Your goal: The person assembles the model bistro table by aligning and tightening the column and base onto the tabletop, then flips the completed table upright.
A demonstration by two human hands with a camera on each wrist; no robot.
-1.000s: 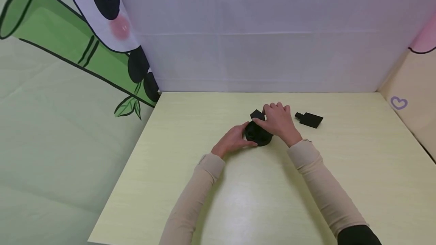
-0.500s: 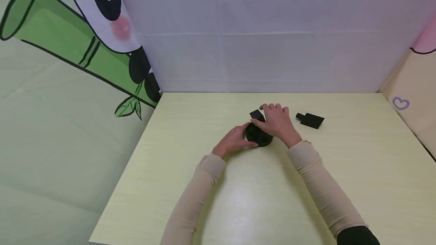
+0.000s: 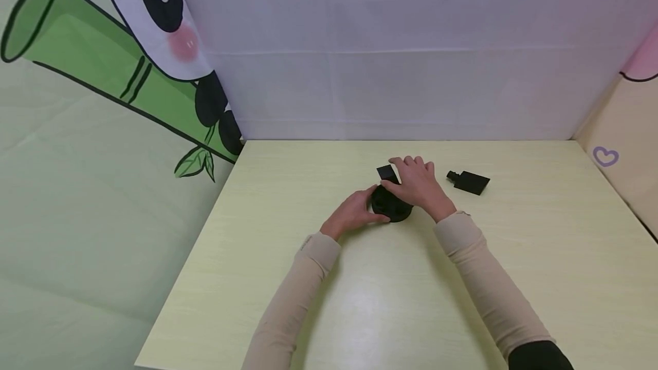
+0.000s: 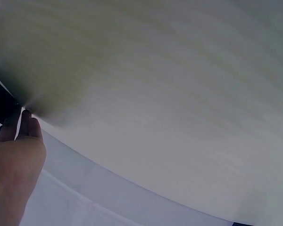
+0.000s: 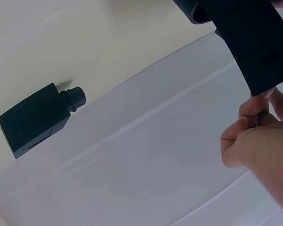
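A black round object (image 3: pixel 389 205) stands on the table, and my left hand (image 3: pixel 353 210) grips its left side, with the thumb at the near edge. Over its upper right side, my right hand (image 3: pixel 417 183) pinches a black rectangular block (image 3: pixel 388 173). The right wrist view shows the fingertips of this hand (image 5: pixel 257 127) at the end of the block (image 5: pixel 252 44). In the left wrist view, the left hand (image 4: pixel 16 165) reaches a dark shape (image 4: pixel 1 101) cut off by the frame edge.
Another black block with a round neck (image 3: pixel 470 182) lies on the table (image 3: pixel 247 278), right of my right hand; the right wrist view shows its neck and side (image 5: pixel 35 117). A pale cloth wall (image 3: pixel 401 90) rises at the table's far edge, with printed cloth at left.
My right hand and the block have turned slightly, the fingertips shifting a little left. The left hand keeps its grip on the round object, nearly unmoved.
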